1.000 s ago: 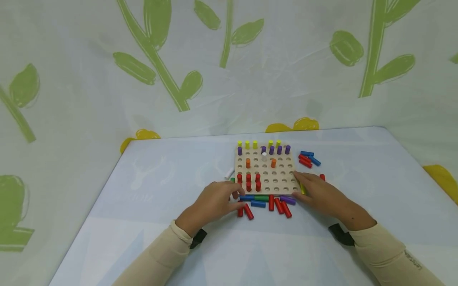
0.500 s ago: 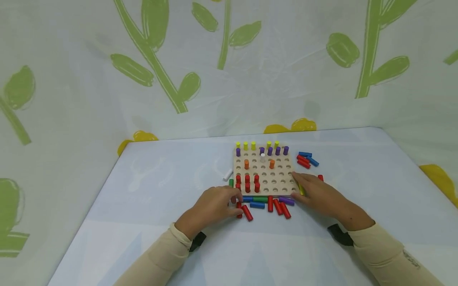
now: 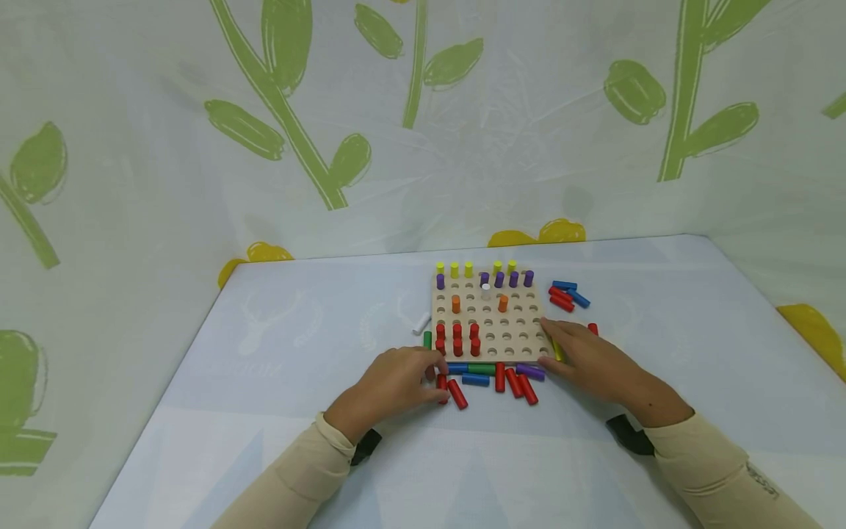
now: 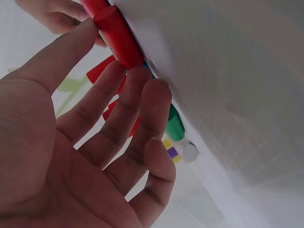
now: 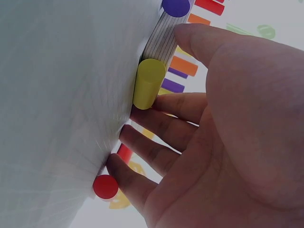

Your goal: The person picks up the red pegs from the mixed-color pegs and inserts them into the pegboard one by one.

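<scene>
A wooden peg board (image 3: 515,344) with rows of holes lies flat on the table, several coloured pegs upright in it. Near its front left corner is my left hand (image 3: 393,378), fingers loosely curved. In the left wrist view the thumb and fingertips lie around a red peg (image 4: 118,38) on the table; a firm grip on it is not plain. My right hand (image 3: 588,358) rests at the board's right side, thumb at the front corner and index finger at the edge. A yellow peg (image 5: 149,85) lies between that hand and the board.
Loose pegs lie along the board's front, among them a purple peg (image 3: 531,372), a green peg (image 3: 482,369) and several red ones. A white peg (image 3: 421,323) lies left of the board. Blue pegs (image 3: 578,298) and red pegs (image 3: 562,303) lie to its right.
The left hand has drawn back slightly from the board's front left corner toward the person, then stayed still. The right hand has not visibly moved, and the pegs lie as before.
</scene>
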Available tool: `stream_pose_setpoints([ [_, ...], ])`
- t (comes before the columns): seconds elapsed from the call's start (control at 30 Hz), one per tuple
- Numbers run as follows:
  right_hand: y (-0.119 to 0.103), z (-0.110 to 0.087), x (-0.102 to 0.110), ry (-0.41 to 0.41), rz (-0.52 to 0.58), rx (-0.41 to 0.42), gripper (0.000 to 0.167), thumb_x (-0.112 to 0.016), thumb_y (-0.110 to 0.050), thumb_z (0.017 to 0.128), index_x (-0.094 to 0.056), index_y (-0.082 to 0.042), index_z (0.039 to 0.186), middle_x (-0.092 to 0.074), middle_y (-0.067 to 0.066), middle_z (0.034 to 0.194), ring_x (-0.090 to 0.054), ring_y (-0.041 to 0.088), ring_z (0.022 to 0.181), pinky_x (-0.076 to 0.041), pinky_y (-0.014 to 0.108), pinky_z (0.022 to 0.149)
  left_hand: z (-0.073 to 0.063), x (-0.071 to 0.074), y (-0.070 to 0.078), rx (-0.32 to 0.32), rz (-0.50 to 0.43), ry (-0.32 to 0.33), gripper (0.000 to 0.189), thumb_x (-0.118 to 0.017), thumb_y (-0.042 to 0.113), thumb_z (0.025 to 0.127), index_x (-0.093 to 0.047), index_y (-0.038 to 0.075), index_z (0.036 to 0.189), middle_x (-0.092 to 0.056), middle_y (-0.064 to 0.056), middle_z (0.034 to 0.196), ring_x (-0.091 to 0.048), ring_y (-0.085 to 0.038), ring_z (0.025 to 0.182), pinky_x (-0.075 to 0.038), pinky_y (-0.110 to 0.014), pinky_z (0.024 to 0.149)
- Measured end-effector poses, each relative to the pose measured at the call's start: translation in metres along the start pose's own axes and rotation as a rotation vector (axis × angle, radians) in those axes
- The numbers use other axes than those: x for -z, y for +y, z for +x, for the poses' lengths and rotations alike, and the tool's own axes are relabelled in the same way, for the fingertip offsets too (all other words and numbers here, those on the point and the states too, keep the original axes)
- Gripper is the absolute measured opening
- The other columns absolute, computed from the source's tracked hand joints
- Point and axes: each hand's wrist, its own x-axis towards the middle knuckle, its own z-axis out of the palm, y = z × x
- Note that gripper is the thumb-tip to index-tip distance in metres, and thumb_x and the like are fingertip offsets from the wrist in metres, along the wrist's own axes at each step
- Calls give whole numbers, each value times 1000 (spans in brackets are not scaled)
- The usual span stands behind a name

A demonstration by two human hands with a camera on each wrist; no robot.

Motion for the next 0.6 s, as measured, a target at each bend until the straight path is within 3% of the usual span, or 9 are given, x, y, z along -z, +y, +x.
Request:
stream_pose_setpoints([
  [0.33,-1,0,0,3,-3,-2,80,-65,-45,95,-32,-4,155,-41,27,152,-39,46,141,-44,59,105,0,1,0,26,-34,-25,33,-84,37,80,-72,19,105,-67,7,87,-56,-9,78,-48,-23,69],
  [0.6,0,1,0,-7,-2,-12,80,-64,-46,95,-32,-4,155,-40,27,153,-37,46,141,-43,60,106,1,1,-2,-1,-106,-41,32,-85,30,80,-66,19,103,-67,8,85,-57,-8,77,-48,-23,70],
])
